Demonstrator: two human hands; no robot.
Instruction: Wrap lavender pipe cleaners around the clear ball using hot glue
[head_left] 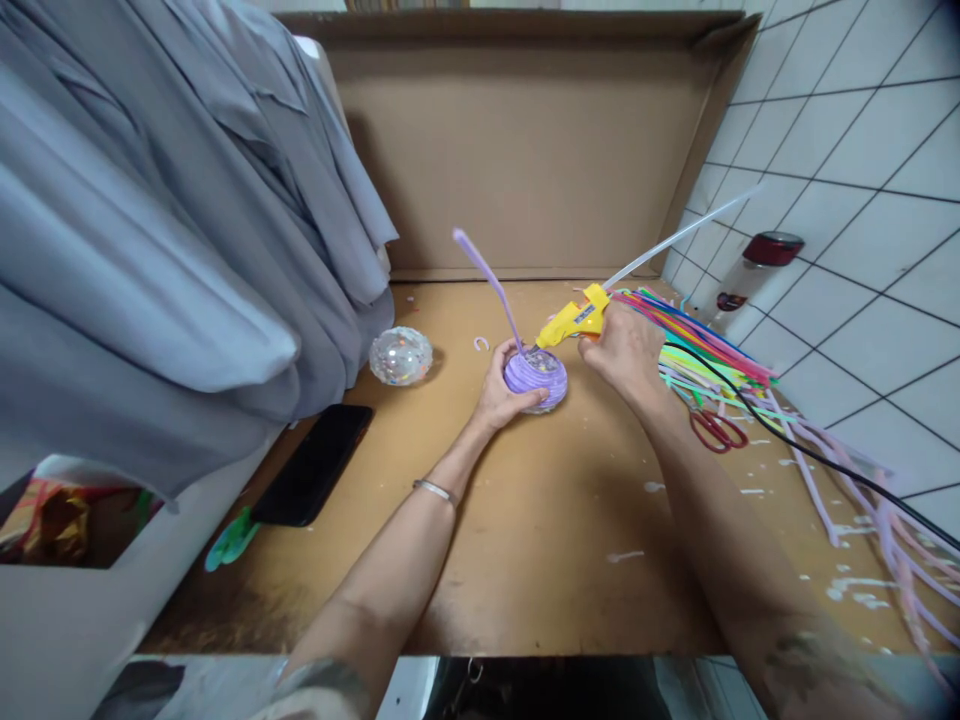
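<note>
Near the middle of the table, my left hand (501,392) is wrapped round a clear ball partly covered in coiled purple pipe cleaner (537,376). A loose end of the purple pipe cleaner (486,272) sticks up from the ball toward the upper left. My right hand (627,343) grips a yellow glue gun (576,318), whose nozzle is at the top of the ball. From the gun's back a long clear glue stick (679,236) extends to the upper right. A second clear faceted ball (401,356) sits to the left, touched by neither hand.
Colourful pipe cleaners (701,340), red-handled scissors (718,430) and a black cable (817,456) lie at the right. A black phone (313,466) lies at the left, beside grey cloth (150,220). A jar (750,275) stands by the tiles; cardboard (517,160) stands behind.
</note>
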